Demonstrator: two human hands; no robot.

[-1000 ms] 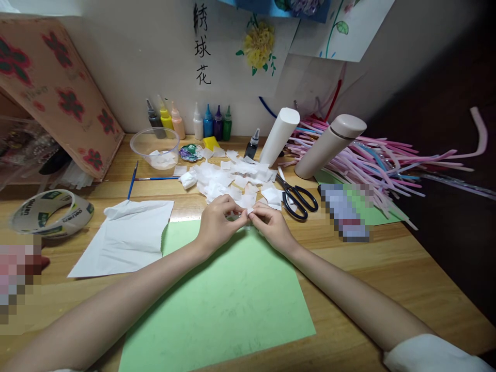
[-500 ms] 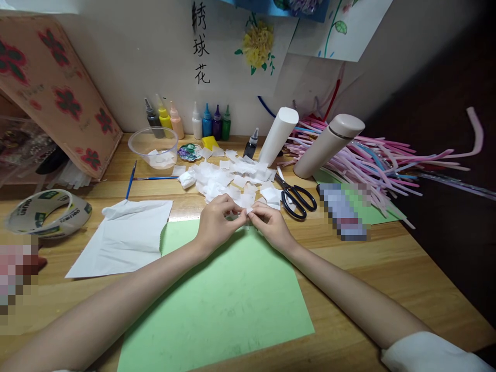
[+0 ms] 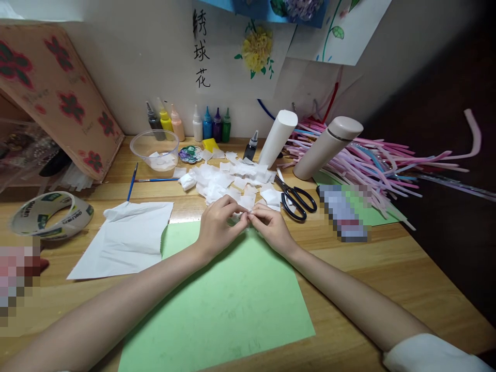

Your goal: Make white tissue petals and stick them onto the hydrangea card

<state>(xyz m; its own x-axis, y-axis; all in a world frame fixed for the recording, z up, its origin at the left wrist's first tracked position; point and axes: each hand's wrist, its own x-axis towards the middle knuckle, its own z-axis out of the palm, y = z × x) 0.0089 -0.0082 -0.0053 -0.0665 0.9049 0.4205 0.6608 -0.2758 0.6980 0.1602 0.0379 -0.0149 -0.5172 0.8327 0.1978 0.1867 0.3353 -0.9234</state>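
My left hand (image 3: 221, 227) and my right hand (image 3: 272, 226) meet fingertip to fingertip over the far edge of a green sheet of paper (image 3: 228, 299). Both are closed in a pinch on a small piece of white tissue paper, most of it hidden by the fingers. Just beyond them lies a loose heap of white tissue paper squares (image 3: 217, 178). Black-handled scissors (image 3: 297, 199) rest to the right of my right hand, their blades toward the heap. A folded white tissue (image 3: 129, 240) lies to the left of my left forearm.
A roll of tape (image 3: 54, 216), paintbrushes (image 3: 132, 182) and a clear plastic bowl (image 3: 155, 150) stand left. Paint bottles (image 3: 197, 126) line the wall. A white bottle (image 3: 278, 138), a beige flask (image 3: 327, 147) and pipe cleaners (image 3: 372, 160) are at right.
The fingertips have closed further over the tissue piece, so less of it shows. Both hands stay in nearly the same place; the whole view has shifted slightly.
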